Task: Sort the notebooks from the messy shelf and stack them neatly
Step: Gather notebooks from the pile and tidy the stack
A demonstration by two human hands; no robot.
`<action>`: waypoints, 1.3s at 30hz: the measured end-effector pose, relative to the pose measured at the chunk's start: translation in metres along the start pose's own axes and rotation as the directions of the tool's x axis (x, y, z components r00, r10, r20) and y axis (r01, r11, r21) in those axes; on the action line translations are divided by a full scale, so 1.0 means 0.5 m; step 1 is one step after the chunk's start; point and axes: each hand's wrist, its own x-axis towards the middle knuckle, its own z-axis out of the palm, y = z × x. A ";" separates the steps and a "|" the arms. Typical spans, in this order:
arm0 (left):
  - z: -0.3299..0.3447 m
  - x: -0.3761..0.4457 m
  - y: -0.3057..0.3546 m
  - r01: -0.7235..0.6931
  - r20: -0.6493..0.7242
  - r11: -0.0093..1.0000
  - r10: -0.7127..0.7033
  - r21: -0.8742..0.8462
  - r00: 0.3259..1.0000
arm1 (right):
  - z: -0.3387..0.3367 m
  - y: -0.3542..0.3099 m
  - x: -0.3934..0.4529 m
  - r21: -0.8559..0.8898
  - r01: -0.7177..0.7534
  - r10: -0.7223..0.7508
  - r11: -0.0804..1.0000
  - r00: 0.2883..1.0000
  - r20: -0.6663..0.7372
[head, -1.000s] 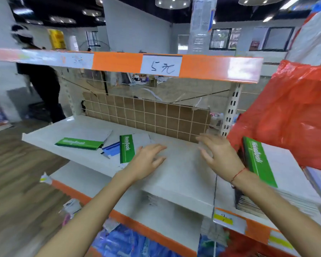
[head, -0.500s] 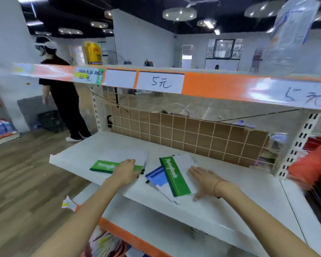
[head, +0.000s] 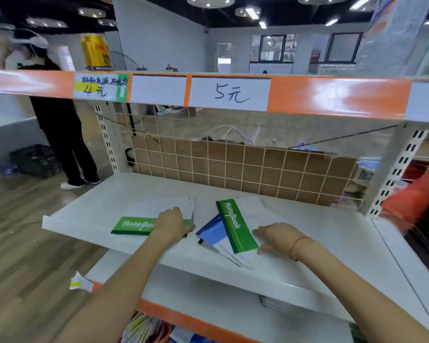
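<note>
On the white shelf (head: 89, 214) lies a green-spined notebook (head: 131, 225) at the left, its white cover reaching back. My left hand (head: 171, 222) rests on its right end with fingers curled over the edge. To the right, a second green-spined notebook (head: 235, 225) lies askew on top of a blue-covered notebook (head: 212, 231) and other white ones. My right hand (head: 276, 237) lies flat on the white cover of that pile, fingers spread, a red string at the wrist.
An upper shelf with orange edge and price labels (head: 229, 94) overhangs. A wire grid with brown cardboard (head: 245, 167) backs the shelf. A person in black (head: 60, 125) stands at the far left. A red bag (head: 416, 194) sits right. Lower shelves hold more stationery.
The view swung left from the stack beside the red bag. Both hands moved from the bare shelf onto the scattered notebooks: left onto the left green one, right onto the askew pile.
</note>
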 end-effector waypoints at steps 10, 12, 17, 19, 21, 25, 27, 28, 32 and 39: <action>-0.050 -0.030 -0.025 -0.258 0.162 0.963 0.244 0.073 0.956 | -0.034 -0.027 -0.036 0.046 -0.009 0.012 0.999 0.998 -0.068; -0.042 -0.039 -0.025 -0.269 0.104 0.954 0.256 0.137 0.961 | -0.019 -0.032 -0.038 0.002 -0.011 0.011 1.000 0.994 -0.105; -0.017 -0.062 -0.031 -0.177 -0.052 0.948 0.197 0.263 0.979 | 0.018 -0.041 -0.029 -0.062 -0.010 -0.002 0.998 0.981 -0.193; -0.012 -0.067 -0.032 -0.124 -0.094 0.945 0.159 0.302 0.983 | 0.021 -0.048 -0.033 -0.089 -0.038 0.019 0.995 0.977 -0.213; -0.006 -0.069 -0.035 -0.080 -0.101 0.947 0.117 0.312 0.988 | 0.026 -0.056 -0.041 -0.121 -0.054 0.024 0.991 0.971 -0.236; -0.001 -0.077 -0.039 -0.029 -0.098 0.951 0.062 0.308 0.993 | 0.028 -0.067 -0.056 -0.114 -0.115 0.058 0.987 0.907 -0.417; -0.003 -0.083 -0.039 -0.007 -0.148 0.959 0.050 0.282 0.988 | 0.037 -0.066 -0.065 -0.101 -0.126 0.049 0.987 0.831 -0.555; -0.008 -0.087 -0.037 -0.005 -0.173 0.967 0.051 0.255 0.984 | 0.038 -0.063 -0.072 -0.073 -0.124 0.053 0.990 0.784 -0.619; -0.041 -0.104 -0.001 -0.107 -0.342 0.994 0.112 0.035 0.933 | 0.022 -0.041 -0.124 0.023 -0.103 0.084 0.994 0.638 -0.766; -0.123 -0.146 0.182 -0.409 -0.572 0.907 0.284 -0.099 0.769 | -0.067 0.083 -0.258 0.008 -0.172 0.080 0.985 0.417 -0.905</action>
